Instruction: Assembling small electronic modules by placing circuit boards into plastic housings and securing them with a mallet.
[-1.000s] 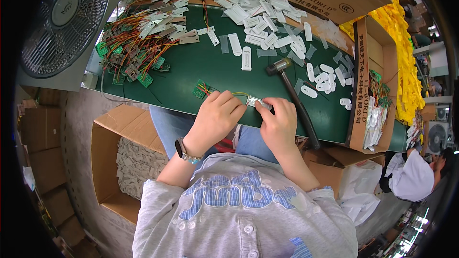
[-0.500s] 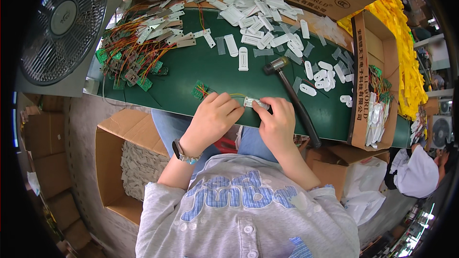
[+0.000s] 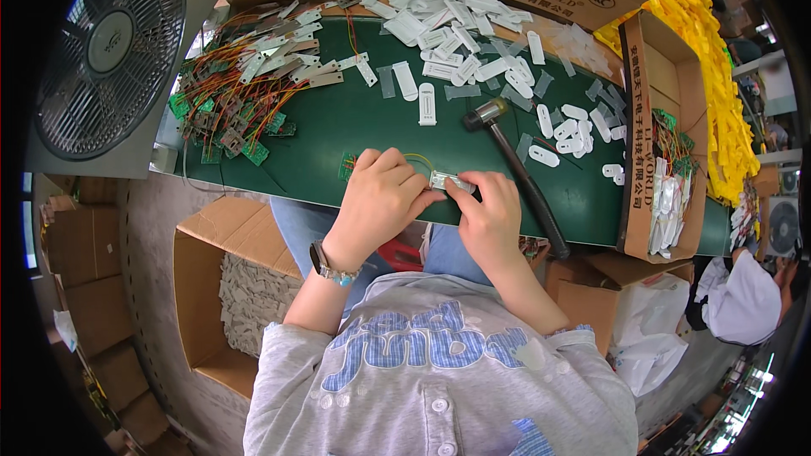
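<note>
Head view: both hands, left hand (image 3: pixel 382 196) and right hand (image 3: pixel 490 218), pinch a small white plastic casing (image 3: pixel 448 181) between their fingers above the green worktop (image 3: pixel 338 127); a hammer (image 3: pixel 515 171) lies just beside the right fingers.

green table (image 3: pixel 355 131), white casings (image 3: pixel 456 25), hammer (image 3: pixel 519 171)

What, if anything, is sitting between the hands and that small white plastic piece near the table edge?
Nothing visible. The left hand and right hand already pinch the small white piece from either side; the hammer lies just beyond the right hand, not between.
</note>
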Available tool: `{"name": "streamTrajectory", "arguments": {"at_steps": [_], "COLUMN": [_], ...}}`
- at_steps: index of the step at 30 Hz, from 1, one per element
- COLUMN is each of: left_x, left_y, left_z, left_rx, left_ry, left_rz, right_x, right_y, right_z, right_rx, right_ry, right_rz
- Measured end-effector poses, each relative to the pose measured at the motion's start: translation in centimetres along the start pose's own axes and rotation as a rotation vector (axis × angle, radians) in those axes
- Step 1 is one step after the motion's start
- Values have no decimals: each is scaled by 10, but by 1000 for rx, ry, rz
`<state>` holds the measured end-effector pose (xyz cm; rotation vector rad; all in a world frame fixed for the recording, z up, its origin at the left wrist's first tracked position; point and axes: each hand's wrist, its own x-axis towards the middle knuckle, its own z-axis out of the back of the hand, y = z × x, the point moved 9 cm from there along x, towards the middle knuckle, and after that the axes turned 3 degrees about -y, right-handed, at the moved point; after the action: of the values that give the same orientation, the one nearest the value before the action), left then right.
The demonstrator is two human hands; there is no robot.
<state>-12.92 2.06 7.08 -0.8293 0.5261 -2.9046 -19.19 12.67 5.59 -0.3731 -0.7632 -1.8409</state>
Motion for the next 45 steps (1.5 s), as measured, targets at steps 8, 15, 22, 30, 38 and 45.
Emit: {"name": "streamTrajectory", "arguments": {"at_steps": [8, 15, 22, 30, 38, 45], "left_x": [-4, -7, -4, -1, 1, -2], "left_y": [10, 13, 13, 11, 8, 17], "left_z": [-3, -7, -6, -10, -11, -11], "left_rx": [-53, -125, -154, -161, -160, -201], "left_ry": [-26, 40, -2, 58, 26, -9], "left_rz": [22, 33, 21, -56, -59, 22], "right_x": [0, -1, 0, -1, 0, -1], "right_y": [-1, -2, -2, -2, -2, -2], "right_z": [0, -1, -1, -1, 0, -1], "right_rx": [11, 6, 13, 13, 11, 18], "right_ry": [-5, -1, -4, -6, -1, 6], "right_rz": [-9, -9, -9, -15, -16, -18]}}
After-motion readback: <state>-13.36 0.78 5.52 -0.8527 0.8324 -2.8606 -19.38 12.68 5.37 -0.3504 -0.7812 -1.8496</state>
